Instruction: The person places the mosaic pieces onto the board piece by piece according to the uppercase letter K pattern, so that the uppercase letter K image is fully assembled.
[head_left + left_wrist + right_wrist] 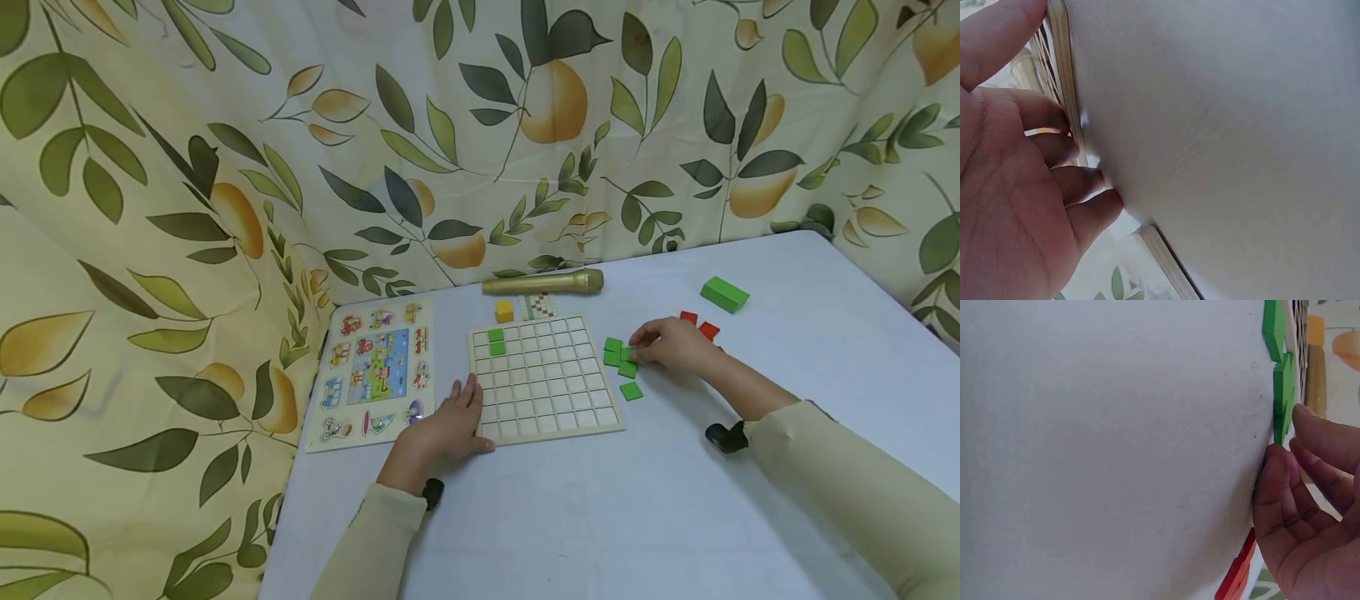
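Observation:
My left hand (450, 421) rests at the left edge of a white gridded board (543, 379), fingers extended and thumb near its lower-left corner. In the left wrist view, the fingers (1088, 219) reach along the board's wooden edge. Two green square tiles (497, 342) lie in the board's upper-left squares. Right of the board, my right hand (672, 346) reaches with bent fingers to a small cluster of green tiles (612, 357). In the right wrist view, thumb and index finger are apart, with the fingertips right at the nearest green tile (1285, 394).
Red tiles (708, 331) lie beyond my right hand, and a green block (724, 294) farther right. Behind the board are a yellow cube (504, 312), a patterned card (538, 306) and a gold microphone (543, 282). A picture puzzle board (315, 425) lies on the left.

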Demonstrator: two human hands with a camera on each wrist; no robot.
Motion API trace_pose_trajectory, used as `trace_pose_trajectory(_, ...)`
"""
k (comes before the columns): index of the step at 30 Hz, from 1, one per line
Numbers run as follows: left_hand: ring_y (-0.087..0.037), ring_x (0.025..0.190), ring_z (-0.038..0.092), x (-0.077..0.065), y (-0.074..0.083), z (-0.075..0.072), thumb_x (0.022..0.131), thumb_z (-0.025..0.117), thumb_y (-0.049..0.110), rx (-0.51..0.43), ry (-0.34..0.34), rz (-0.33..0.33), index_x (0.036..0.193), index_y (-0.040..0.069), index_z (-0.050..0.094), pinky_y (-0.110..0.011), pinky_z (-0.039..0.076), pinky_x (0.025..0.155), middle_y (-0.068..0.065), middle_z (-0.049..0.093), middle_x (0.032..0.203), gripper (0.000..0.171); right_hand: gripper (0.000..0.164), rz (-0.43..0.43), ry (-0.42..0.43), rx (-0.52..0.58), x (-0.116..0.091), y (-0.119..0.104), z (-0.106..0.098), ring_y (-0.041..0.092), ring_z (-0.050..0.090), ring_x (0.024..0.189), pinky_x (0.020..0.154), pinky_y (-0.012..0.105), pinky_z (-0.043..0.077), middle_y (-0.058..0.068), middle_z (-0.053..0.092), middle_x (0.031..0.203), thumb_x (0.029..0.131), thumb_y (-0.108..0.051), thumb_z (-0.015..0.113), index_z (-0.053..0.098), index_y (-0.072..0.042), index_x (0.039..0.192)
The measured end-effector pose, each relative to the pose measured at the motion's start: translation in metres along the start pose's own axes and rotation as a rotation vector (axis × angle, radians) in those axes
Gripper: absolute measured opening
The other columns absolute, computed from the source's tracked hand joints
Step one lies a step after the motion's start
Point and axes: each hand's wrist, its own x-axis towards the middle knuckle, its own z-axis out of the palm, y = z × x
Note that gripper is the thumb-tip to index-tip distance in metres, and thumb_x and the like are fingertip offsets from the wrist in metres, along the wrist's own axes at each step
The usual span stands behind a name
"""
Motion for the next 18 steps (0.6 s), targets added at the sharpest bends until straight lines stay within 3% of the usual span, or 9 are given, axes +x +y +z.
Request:
trace_pose_trajectory(6, -0.033, 0.153, -0.003, 0.0006, -0.0004, 0.0009, 0.094, 0.068, 0.046, -0.006, 0.001, 0.001, 0.160, 0.001, 0.010, -0.044, 0.015, 0.122, -0.012, -0.005, 0.168, 0.099, 0.037, 0.020, -0.006, -0.018, 0.0026, 0.0044, 0.0034, 0.026, 0.058, 0.091, 0.072, 0.031, 0.050, 0.013, 0.069, 0.103, 0.092, -0.020, 0.074, 0.068, 0.004, 0.119)
trace_pose_trajectory(18, -0.034, 0.153, -0.002, 0.0012, -0.0008, -0.0003, 0.094, 0.069, 0.046, 0.000, -0.001, 0.005, 0.160, 0.001, 0.010, -0.044, 0.015, 0.122, -0.013, -0.005, 0.168, 0.100, 0.029, 0.003, 0.025, -0.029, 0.0060, 0.0071, 0.0074, 0.029, 0.057, 0.094, 0.079, 0.037, 0.051, 0.013, 0.068, 0.102, 0.090, -0.017, 0.076, 0.070, 0.000, 0.112)
